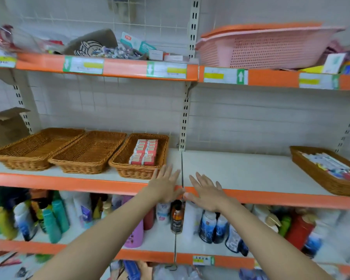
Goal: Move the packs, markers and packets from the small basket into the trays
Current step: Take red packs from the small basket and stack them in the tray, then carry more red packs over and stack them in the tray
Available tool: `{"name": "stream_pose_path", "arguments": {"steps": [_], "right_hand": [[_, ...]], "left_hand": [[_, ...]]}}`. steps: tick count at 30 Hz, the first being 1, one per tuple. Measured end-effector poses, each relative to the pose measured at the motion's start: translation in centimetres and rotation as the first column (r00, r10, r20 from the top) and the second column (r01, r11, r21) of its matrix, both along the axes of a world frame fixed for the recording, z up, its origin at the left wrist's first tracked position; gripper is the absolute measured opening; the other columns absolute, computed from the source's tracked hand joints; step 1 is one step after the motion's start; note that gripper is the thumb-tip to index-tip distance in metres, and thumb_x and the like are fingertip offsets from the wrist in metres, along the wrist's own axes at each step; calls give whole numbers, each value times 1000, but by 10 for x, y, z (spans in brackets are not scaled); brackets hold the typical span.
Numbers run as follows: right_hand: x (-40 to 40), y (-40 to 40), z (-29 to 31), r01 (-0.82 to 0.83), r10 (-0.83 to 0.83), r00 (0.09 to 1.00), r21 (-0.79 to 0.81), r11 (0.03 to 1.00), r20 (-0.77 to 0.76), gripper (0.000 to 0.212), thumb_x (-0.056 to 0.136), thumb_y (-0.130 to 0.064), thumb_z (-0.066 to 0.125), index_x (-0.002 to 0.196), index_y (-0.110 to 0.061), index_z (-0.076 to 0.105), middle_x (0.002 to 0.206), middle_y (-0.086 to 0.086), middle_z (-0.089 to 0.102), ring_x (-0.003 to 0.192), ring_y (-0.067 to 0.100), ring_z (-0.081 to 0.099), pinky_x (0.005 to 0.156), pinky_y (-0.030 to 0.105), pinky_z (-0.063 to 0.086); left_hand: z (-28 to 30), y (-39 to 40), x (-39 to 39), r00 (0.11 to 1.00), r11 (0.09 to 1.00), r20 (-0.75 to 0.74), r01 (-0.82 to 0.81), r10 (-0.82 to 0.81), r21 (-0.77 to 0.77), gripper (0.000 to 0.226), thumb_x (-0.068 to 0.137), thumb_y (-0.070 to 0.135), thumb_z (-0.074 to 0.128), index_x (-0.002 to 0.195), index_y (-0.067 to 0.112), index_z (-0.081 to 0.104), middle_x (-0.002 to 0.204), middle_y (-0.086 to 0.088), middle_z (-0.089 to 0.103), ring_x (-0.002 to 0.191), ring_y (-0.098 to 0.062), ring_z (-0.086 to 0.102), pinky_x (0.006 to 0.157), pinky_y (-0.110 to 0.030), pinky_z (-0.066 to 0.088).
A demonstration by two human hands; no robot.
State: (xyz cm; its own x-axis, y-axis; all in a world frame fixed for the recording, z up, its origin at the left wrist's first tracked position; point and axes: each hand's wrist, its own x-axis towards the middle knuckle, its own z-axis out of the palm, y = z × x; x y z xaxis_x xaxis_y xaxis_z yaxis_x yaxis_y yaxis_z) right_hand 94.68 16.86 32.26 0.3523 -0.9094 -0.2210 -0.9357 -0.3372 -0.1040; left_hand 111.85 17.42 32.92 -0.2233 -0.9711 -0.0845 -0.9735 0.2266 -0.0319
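Both hands hover flat and empty at the shelf edge, between loads.

The left hand [166, 185] and right hand [207, 194] have fingers spread, gripping nothing. Packs [144, 151] already fill the tray [138, 172] at centre; markers [329, 165] lie in the basket [311, 172] at right. Reach right next, and pinch a few markers at a time so none spill.

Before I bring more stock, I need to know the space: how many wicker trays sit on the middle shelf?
4. Three stand side by side on the left: two empty and one holding red packs. A fourth, with markers, sits far right, partly cut off by the frame.
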Motion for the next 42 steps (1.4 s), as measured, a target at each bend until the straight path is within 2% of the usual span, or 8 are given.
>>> {"name": "stream_pose_path", "arguments": {"steps": [5, 9, 18, 27, 32, 42], "right_hand": [[-49, 6, -10, 99, -99, 995, -8, 995, 12, 72, 98, -62, 19, 152, -29, -15, 159, -2, -24, 148, 20, -17, 118, 53, -5], [-90, -1, -13, 195, -195, 980, -16, 981, 31, 70, 99, -60, 17, 152, -29, -16, 158, -5, -25, 147, 17, -19, 118, 52, -7], [-191, -47, 7, 418, -418, 908, -41, 907, 10, 68, 100, -58, 16, 153, -28, -14, 158, -4, -25, 147, 18, -21, 117, 53, -8], [-286, -43, 10, 554, -554, 832, -78, 829, 26, 68, 100, -57, 17, 154, -27, -11, 159, -2, -23, 147, 19, -20, 117, 53, -9], [-349, -43, 16, 591, -591, 805, -145, 793, 52, 69, 99, -59, 17, 154, -27, -10, 160, -1, -21, 147, 20, -18, 116, 52, -8], [-479, -55, 24, 570, -568, 820, -173, 803, 69, 65, 99, -57, 13, 155, -27, -4, 162, 1, -14, 148, 18, -13, 119, 47, -5]], "left_hand": [[-7, -11, -48, 997, 996, 26, 64, -66, 54, 75, 98, 60, 22, 153, 22, -10, 159, -8, -18, 147, -29, -15, 119, -48, -4], [-6, -34, -90, 992, 988, 28, 121, -125, 101, 71, 99, 58, 18, 152, 23, -14, 158, -4, -22, 146, -25, -18, 118, -45, -9], [7, -105, -191, 952, 949, -27, 307, -306, 74, 68, 100, 57, 16, 152, 24, -13, 158, -3, -22, 147, -24, -16, 119, -44, -8], [-1, -133, -297, 887, 881, -43, 462, -460, 107, 70, 98, 60, 13, 152, 23, -13, 159, -3, -20, 147, -23, -15, 120, -43, -6], [2, -137, -363, 863, 859, -61, 504, -501, 89, 71, 97, 61, 13, 152, 24, -12, 159, -2, -20, 147, -23, -15, 120, -42, -6], [10, -151, -485, 855, 868, -158, 494, -495, -49, 70, 99, 57, 20, 154, 20, -2, 161, -5, -8, 148, -25, -4, 119, -44, 2]]}}
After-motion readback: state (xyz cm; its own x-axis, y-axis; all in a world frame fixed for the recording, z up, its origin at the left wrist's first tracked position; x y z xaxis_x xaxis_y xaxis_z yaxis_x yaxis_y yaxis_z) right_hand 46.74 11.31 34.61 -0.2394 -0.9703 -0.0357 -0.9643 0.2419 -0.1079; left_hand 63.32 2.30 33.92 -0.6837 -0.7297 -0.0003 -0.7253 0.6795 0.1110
